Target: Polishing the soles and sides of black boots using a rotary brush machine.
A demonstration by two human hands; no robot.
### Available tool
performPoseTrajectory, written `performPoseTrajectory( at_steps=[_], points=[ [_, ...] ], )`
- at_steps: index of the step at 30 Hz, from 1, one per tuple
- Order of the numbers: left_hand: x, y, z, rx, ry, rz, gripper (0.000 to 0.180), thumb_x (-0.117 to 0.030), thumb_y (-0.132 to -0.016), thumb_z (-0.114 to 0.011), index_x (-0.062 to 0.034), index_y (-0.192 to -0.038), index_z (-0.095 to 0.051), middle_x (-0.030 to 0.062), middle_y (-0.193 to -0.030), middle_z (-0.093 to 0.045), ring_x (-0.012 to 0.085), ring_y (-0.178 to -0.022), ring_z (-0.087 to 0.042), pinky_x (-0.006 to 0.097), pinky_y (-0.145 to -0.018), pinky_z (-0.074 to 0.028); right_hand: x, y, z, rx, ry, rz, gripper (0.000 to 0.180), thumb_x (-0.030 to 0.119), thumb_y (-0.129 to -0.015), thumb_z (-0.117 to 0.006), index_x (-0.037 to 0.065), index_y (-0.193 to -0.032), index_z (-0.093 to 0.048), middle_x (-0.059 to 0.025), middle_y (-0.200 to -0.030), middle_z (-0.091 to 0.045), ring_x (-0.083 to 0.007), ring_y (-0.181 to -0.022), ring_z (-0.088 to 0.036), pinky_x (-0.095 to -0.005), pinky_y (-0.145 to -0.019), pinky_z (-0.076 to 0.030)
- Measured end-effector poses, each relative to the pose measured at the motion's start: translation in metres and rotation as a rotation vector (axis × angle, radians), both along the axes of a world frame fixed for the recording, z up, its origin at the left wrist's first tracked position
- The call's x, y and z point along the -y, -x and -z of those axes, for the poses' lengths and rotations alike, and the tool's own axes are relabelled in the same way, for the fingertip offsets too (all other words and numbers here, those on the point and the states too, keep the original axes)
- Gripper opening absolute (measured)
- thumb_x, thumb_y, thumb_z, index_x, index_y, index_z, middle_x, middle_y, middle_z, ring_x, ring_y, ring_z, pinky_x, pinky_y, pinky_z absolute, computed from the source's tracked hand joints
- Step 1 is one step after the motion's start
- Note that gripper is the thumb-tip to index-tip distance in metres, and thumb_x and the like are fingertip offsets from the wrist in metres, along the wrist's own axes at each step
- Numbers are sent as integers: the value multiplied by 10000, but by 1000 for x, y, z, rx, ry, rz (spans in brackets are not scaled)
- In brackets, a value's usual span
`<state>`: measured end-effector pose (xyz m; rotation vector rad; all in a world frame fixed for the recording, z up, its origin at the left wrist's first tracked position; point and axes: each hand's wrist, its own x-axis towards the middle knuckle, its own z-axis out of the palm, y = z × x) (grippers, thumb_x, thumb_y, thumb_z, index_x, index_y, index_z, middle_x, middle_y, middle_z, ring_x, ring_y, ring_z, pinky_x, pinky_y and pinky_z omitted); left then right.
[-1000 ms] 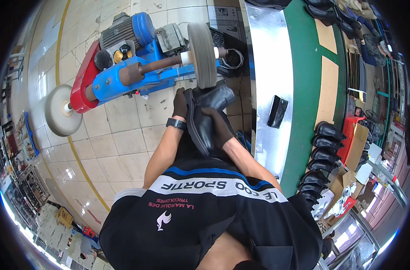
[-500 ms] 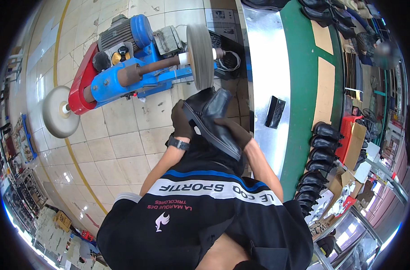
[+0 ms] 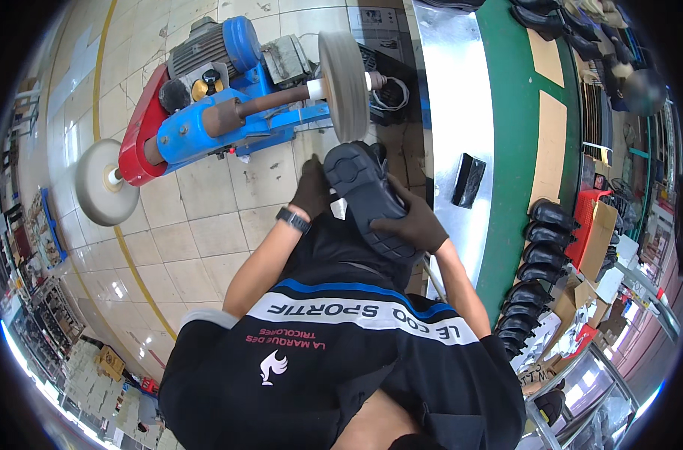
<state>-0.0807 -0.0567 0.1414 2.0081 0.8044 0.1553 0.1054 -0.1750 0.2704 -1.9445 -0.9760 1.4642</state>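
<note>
A black leather boot [image 3: 371, 202] is held between my hands with its chunky sole turned up toward me. My left hand [image 3: 311, 190], in a dark brown glove, is at the boot's left side near the heel; its fingertips are partly hidden. From the right, my gloved right hand [image 3: 415, 219] grips the boot, thumb across the sole and fingers along the edge. Just beyond the heel end is a grey buffing wheel [image 3: 343, 86], blurred as if spinning; the boot's far end is at or close to its lower rim, and contact is hard to make out.
The wheel's shaft runs from a blue and red polishing machine [image 3: 199, 131] with a second, pale wheel [image 3: 105, 182] at left. Right of me, a metal-topped bench [image 3: 458, 90] bears a small black block [image 3: 469, 181]. Several black shoes [image 3: 540, 255] line the green surface [image 3: 510, 135].
The boot has been turned over: its side and upper faced me before, now its sole does. My right hand has shifted so its thumb lies on the sole.
</note>
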Motion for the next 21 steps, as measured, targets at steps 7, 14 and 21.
performPoseTrajectory(
  at_steps=[7, 14, 21],
  points=[
    [-26, -59, 4, 558, 1559, -507, 804, -649, -834, -215, 5, -1282, -349, 161, -1285, -420, 290, -1176, -391, 416, -999, -267, -8, -2, 5, -287, 62, 219, 792, 178, -672, -702, 51, -1343, -300, -161, -1149, -536, -205, -989, -550, -296, -868, -422],
    [-45, -54, 35, 941, 1925, 3, 819, -627, -845, -223, 58, -1286, -305, 186, -1311, -382, 272, -1212, -359, 364, -1028, -234, 15, 13, 54, -997, 118, 935, 510, 289, -809, -600, 28, -1220, -447, -126, -1042, -585, -214, -889, -598, -301, -769, -487],
    [-61, -48, 25, 842, 1909, -175, 840, -634, -849, -197, 61, -1319, -229, 185, -1346, -329, 256, -1222, -360, 333, -1033, -258, 1, 19, 65, -1108, -58, 961, 474, 391, -877, -470, 40, -1196, -468, -118, -1084, -571, -203, -957, -570, -308, -845, -454]
  ],
)
